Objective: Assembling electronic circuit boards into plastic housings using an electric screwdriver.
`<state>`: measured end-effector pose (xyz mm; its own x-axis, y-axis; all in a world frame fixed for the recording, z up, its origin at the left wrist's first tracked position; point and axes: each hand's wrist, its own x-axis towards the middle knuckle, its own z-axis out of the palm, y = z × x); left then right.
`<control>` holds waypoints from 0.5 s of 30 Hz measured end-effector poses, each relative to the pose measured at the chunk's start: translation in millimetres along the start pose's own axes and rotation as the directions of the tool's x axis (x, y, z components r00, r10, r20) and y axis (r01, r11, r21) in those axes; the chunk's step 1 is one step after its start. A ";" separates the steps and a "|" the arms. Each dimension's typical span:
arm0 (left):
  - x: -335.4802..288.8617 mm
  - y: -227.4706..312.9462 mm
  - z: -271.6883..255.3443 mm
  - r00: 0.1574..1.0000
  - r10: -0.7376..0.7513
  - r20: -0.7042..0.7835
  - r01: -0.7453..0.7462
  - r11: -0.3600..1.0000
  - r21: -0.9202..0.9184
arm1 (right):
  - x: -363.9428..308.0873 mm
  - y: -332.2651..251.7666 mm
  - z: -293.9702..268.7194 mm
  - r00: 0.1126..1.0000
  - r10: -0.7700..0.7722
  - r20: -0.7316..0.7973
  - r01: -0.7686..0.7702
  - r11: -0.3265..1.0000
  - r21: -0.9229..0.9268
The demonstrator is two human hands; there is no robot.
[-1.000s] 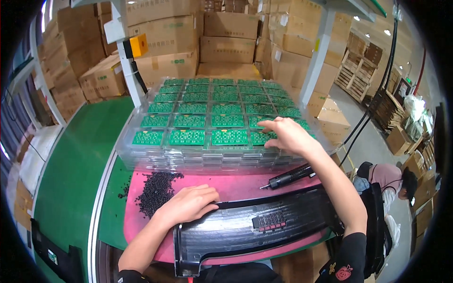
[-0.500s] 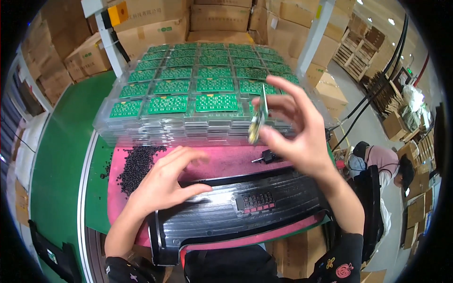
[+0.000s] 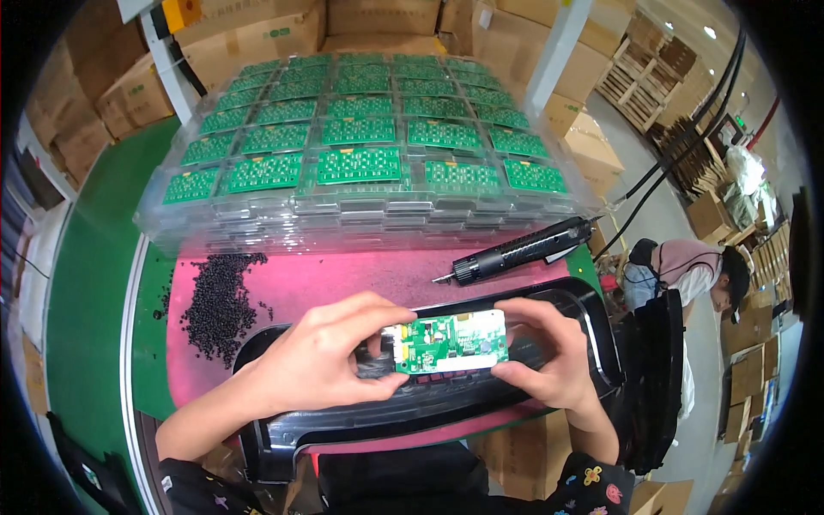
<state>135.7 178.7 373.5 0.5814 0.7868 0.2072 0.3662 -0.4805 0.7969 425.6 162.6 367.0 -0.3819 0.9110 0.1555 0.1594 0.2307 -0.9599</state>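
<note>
A green circuit board (image 3: 455,342) with white and yellow connectors at its left end is held level above a long, curved black plastic housing (image 3: 343,427). My left hand (image 3: 339,348) pinches the board's connector end between thumb and fingers. At the opposite end, my right hand (image 3: 554,352) grips the board's edges with thumb and fingers. Beneath the board, the middle of the housing is mostly hidden. Just beyond the housing lies a black electric screwdriver (image 3: 519,251), its bit pointing left.
Stacked clear plastic trays (image 3: 369,209) full of green circuit boards stand at the back. Small black screws (image 3: 219,309) are heaped on the pink mat (image 3: 360,266) at left. Cardboard boxes (image 3: 382,21) line the rear. A person (image 3: 687,270) bends over at far right.
My right hand has brought the circuit board down from near the trays to above the housing and turned its face up. My left hand has moved right and taken its other end.
</note>
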 end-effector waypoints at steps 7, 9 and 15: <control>2.7 -17.5 16.5 0.995 0.040 0.091 -0.054 0.986 0.159 | 3.1 32.0 -10.9 0.985 -0.160 0.063 0.172 0.889 -0.424; 0.5 -19.1 17.6 0.973 0.094 0.208 -0.119 0.987 0.106 | 3.8 35.6 -17.1 0.957 -0.149 0.248 0.229 0.915 -0.332; -4.2 -9.5 24.1 0.932 0.087 0.351 -0.176 0.957 0.230 | -1.0 34.1 -18.1 0.905 -0.111 0.410 0.225 0.944 -0.242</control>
<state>147.2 170.6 351.4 0.8288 0.5560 0.0637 0.4154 -0.6875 0.5957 447.9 175.8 338.4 -0.7366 0.6591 0.1514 0.2849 0.5055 -0.8145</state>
